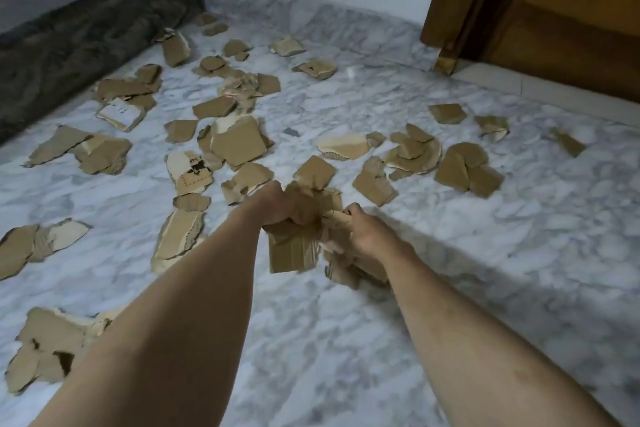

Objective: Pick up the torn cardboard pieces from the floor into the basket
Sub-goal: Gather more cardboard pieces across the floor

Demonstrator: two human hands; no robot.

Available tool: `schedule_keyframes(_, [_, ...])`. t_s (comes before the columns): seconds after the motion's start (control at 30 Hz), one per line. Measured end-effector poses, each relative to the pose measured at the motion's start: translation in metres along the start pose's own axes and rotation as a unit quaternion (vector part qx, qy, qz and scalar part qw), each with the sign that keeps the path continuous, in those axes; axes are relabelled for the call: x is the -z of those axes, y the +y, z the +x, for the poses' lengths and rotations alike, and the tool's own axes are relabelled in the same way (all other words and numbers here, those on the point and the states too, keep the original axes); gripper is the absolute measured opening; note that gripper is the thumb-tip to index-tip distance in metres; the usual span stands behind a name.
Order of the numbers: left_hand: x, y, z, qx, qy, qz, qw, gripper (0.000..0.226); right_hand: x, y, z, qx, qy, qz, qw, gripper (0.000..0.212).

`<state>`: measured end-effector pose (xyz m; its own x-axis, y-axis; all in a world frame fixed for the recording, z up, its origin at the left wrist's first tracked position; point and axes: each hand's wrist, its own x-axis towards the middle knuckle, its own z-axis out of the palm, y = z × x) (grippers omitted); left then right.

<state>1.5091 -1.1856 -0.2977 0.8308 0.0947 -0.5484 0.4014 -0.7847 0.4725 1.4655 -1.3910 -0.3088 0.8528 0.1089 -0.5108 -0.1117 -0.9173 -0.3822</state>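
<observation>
Nearest, torn cardboard pieces (52, 343) lie at the left; more litter the floor (485, 288). Left hand (277, 204) and right hand (363, 232) clutch a bundle (294, 250), fingers curled round it. No basket visible; most remains.

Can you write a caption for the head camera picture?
Both hands grip a cardboard bundle above the littered marble floor.

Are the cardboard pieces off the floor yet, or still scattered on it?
Mostly still scattered. Torn cardboard pieces lie across the marble floor; left hand and right hand grip one bundle. No basket in view.
</observation>
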Motion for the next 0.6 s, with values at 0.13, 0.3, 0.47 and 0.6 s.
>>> schedule_keyframes(0.13, [-0.005,0.02,0.007,0.008,-0.027,0.096,0.995,0.078,0.002,0.006,-0.002,0.014,0.025,-0.034,0.999,0.04])
schedule_keyframes(0.3, [-0.014,0.034,-0.012,0.013,-0.025,0.101,0.994,0.073,0.027,0.018,-0.016,-0.045,-0.024,0.026,0.998,0.05])
schedule_keyframes(0.47, [-0.004,0.07,-0.051,0.023,-0.024,0.024,0.999,0.074,0.088,0.057,-0.036,-0.126,0.025,0.144,0.981,0.053])
schedule_keyframes(0.6, [0.015,0.086,-0.052,0.04,-0.027,-0.028,0.998,0.069,0.123,0.073,-0.025,-0.154,0.019,0.243,0.958,0.083])
